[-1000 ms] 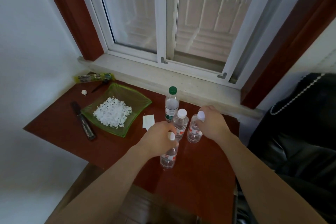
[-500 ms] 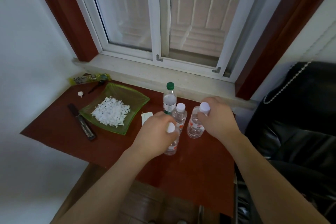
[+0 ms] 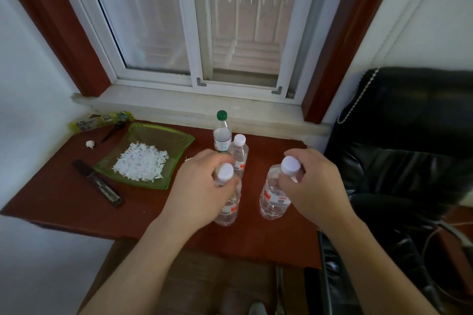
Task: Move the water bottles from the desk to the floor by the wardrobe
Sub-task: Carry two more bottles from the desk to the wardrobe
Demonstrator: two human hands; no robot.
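Note:
Several clear water bottles are on or over the red desk (image 3: 58,202). My left hand (image 3: 202,186) grips the neck of a white-capped bottle (image 3: 227,210), lifted and tilted above the desk. My right hand (image 3: 312,186) holds a second white-capped bottle (image 3: 272,199) by its neck, also raised. Behind them stand a third white-capped bottle (image 3: 239,153) and a taller green-capped bottle (image 3: 222,133), both upright near the window sill. The wardrobe is out of view.
A green glass dish (image 3: 176,140) of white shreds sits left of the bottles, with a dark knife (image 3: 98,183) beside it and a yellow packet (image 3: 102,120) at the wall. A black leather chair (image 3: 409,135) stands close on the right. Wooden floor (image 3: 204,284) lies below the desk edge.
Both hands have lifted their bottles off the desk and pulled them towards me. The right hand's bottle has moved right, away from the two standing bottles.

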